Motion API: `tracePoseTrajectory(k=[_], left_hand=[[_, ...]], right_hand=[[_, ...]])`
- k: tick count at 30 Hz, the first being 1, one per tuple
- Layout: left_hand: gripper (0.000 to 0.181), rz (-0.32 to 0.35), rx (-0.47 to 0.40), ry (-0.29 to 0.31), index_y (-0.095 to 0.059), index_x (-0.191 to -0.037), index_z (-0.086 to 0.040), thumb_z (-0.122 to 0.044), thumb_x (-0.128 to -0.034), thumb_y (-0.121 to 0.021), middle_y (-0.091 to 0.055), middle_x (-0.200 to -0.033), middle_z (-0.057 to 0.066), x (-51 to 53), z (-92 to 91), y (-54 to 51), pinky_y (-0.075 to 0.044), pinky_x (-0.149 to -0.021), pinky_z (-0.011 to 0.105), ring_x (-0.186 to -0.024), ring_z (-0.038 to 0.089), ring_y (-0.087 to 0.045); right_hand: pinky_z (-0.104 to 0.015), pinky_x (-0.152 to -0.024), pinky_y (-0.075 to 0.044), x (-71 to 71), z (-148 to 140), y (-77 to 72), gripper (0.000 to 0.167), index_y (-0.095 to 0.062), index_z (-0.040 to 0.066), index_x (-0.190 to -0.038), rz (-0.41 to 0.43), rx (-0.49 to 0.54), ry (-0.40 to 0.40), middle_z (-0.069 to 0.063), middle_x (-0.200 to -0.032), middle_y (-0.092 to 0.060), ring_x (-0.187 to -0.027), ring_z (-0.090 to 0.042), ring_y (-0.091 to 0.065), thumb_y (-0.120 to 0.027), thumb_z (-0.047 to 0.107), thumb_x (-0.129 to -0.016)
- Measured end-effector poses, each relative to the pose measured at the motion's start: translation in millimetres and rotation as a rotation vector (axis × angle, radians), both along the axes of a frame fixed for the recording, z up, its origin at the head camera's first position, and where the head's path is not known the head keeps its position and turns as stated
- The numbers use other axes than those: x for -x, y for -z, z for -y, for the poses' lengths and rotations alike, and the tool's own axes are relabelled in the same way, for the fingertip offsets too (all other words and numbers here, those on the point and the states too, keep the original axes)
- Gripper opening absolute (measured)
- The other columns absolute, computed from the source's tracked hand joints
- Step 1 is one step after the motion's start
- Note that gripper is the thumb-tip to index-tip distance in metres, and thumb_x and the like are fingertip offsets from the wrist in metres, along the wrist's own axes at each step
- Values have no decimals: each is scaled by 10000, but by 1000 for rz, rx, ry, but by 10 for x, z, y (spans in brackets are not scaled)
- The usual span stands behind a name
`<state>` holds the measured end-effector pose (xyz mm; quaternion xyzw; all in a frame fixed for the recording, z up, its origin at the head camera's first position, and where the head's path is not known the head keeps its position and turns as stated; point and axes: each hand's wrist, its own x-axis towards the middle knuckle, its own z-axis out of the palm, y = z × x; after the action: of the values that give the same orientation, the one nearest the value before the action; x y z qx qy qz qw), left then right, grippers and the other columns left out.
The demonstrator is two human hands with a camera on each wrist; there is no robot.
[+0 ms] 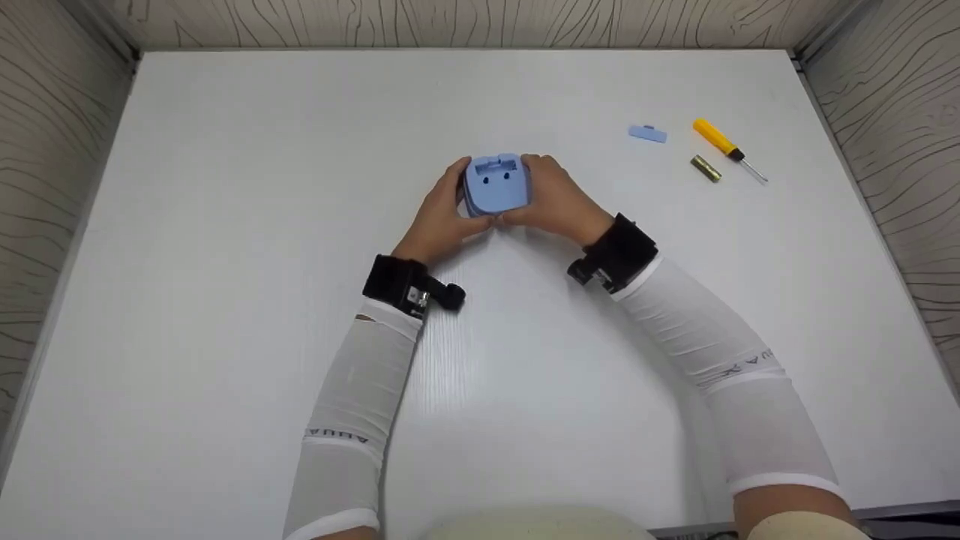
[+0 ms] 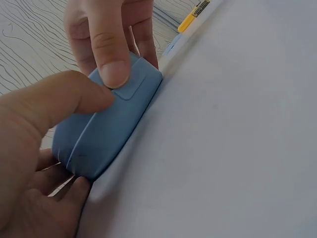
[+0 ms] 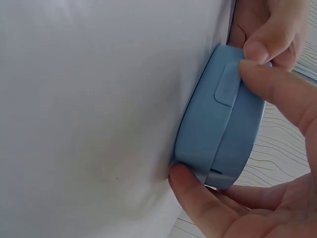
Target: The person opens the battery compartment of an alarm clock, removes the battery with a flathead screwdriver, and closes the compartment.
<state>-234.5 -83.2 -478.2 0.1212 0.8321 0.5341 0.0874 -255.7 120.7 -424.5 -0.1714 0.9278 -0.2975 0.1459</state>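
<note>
Both hands hold a light blue plastic case (image 1: 498,198) with rounded corners, near the middle of the white table. Its upper face has a recessed slot at the far edge and two small dark holes. My left hand (image 1: 439,221) grips the left side, while my right hand (image 1: 562,199) grips the right. Both thumbs press the near side, close together. In the left wrist view, a seam and a raised tab show on the case (image 2: 119,119). The right wrist view shows the case's (image 3: 203,129) lower edge against the table. Its underside is hidden.
At the back right lie a small light blue cover piece (image 1: 647,134), a gold-coloured battery (image 1: 706,169) and a screwdriver (image 1: 716,137) with a yellow handle. Wood-patterned panels (image 1: 465,24) border the white table (image 1: 247,187) at the back and sides.
</note>
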Motion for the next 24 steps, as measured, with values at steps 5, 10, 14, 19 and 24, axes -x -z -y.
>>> tracePoseTrajectory(k=[5,10,14,19,24], left_hand=[[1014,-3,61,9,-152,-1630,-94,-203,-851,-792,-258,-1654,111,-3,-6,-1,-180,-1221,285,-1519,219,-239],[1048,0,76,4,-131,-1634,-96,-214,-840,-806,-235,-1658,126,-8,-8,2,-165,-1228,303,-1525,231,-216],[1058,12,78,0,-116,-1637,-111,-226,-843,-805,-221,-1667,108,-17,-6,-7,-161,-1230,306,-1531,222,-201],[1047,15,69,-3,-131,-1636,-114,-241,-837,-796,-220,-1670,97,-23,-6,-8,-168,-1227,303,-1533,216,-198],[1042,15,64,-6,-166,-1633,-118,-262,-829,-814,-240,-1664,103,-16,-6,-1,-168,-1230,320,-1529,223,-211]], right_hand=[[-475,-1137,-357,-45,-1,23,933,-376,-93,-1490,-18,16,5,-277,-1425,-478,-1299,-367,-450,-881,184,-756],[-466,-1129,-355,-84,15,34,894,-398,-90,-1478,-24,29,19,-263,-1422,-491,-1294,-360,-438,-868,152,-757],[-458,-1111,-368,-104,35,38,872,-410,-91,-1467,-34,34,28,-251,-1394,-510,-1268,-352,-449,-868,150,-765],[-453,-1099,-371,-122,37,47,807,-472,-51,-1448,-56,51,20,-235,-1374,-532,-1257,-342,-455,-866,154,-775],[-449,-1097,-373,-126,26,54,789,-485,-35,-1446,-62,46,19,-227,-1371,-539,-1251,-337,-460,-861,154,-778]])
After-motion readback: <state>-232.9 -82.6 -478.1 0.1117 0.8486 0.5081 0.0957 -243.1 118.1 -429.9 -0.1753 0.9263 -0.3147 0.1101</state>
